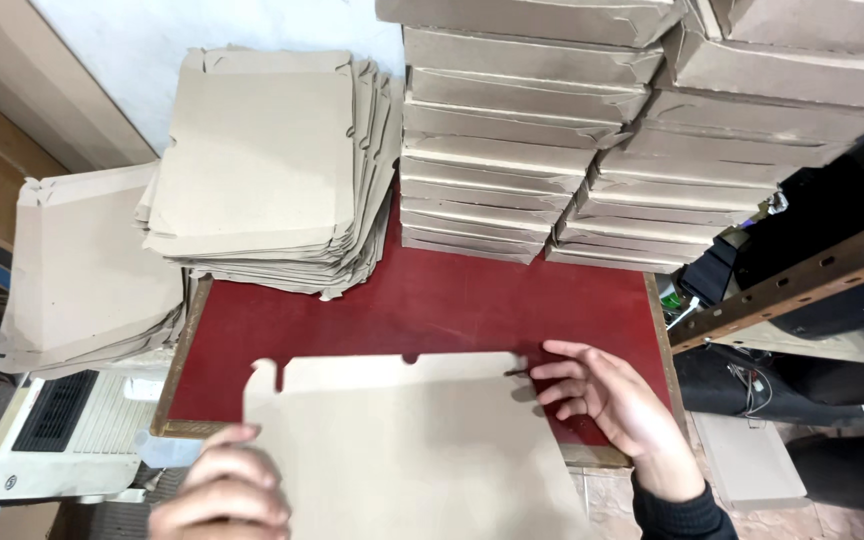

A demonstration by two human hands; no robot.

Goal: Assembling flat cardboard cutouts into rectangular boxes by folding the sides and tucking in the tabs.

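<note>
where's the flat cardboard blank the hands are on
In the head view it lies bottom centre on the red table, between the left hand and right hand: flat cardboard blank.

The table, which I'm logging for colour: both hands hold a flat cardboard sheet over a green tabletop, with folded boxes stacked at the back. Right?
Not quite. In the head view the tabletop is dark red, not green. The rest holds: the left hand and right hand hold the flat cardboard sheet, and folded boxes are stacked at the back.

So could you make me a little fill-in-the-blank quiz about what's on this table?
1. Both hands touch a flat cardboard blank lying on a ___ table top.
2. The right hand touches the blank's ___ edge.
3. The folded boxes are stacked at the table's ___ edge.

Missing words: red; right; far
</note>
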